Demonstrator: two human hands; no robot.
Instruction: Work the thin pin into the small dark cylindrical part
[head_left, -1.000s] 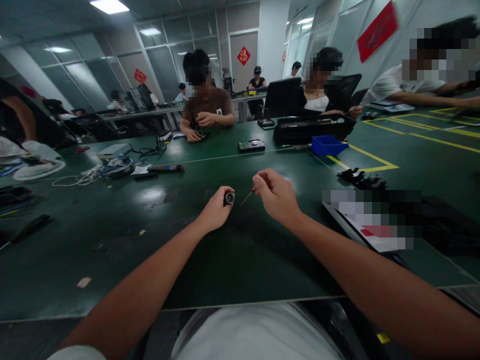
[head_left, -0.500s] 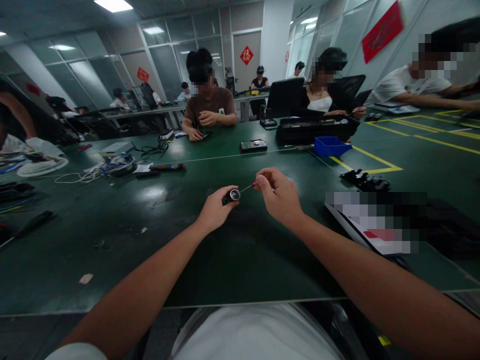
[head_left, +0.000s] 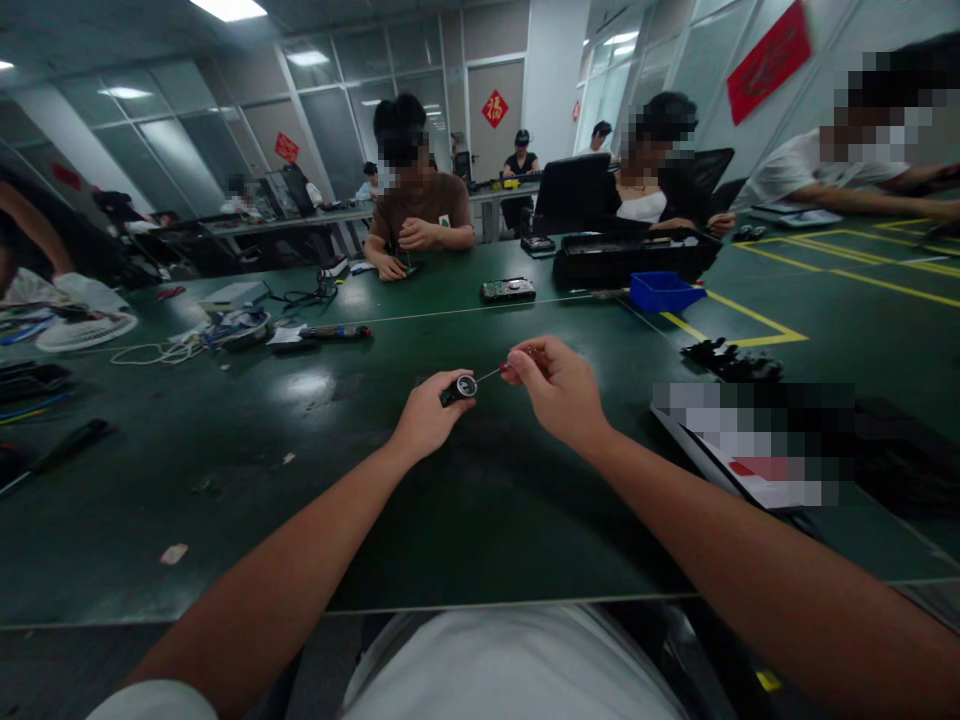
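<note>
Between the thumb and fingers of my left hand (head_left: 429, 415) is a small dark part with a round, silver-rimmed face (head_left: 466, 387); its exact kind is not clear. My right hand (head_left: 556, 390) is closed on a small screwdriver (head_left: 491, 375) with a red handle, most of which the fingers cover. Its thin metal shaft points left, and the tip is at the edge of the round face. Both hands are raised over the green table (head_left: 480, 540).
A blue bin (head_left: 666, 292) and a hard drive (head_left: 508, 289) lie farther back. Black pieces (head_left: 731, 360) and a partly blurred laptop-like item (head_left: 739, 465) are on the right. Cables (head_left: 236, 328) and a long tool (head_left: 334, 333) lie left. Several people sit around.
Both hands have shifted very slightly left with the round part and the screwdriver. The grips look the same.
</note>
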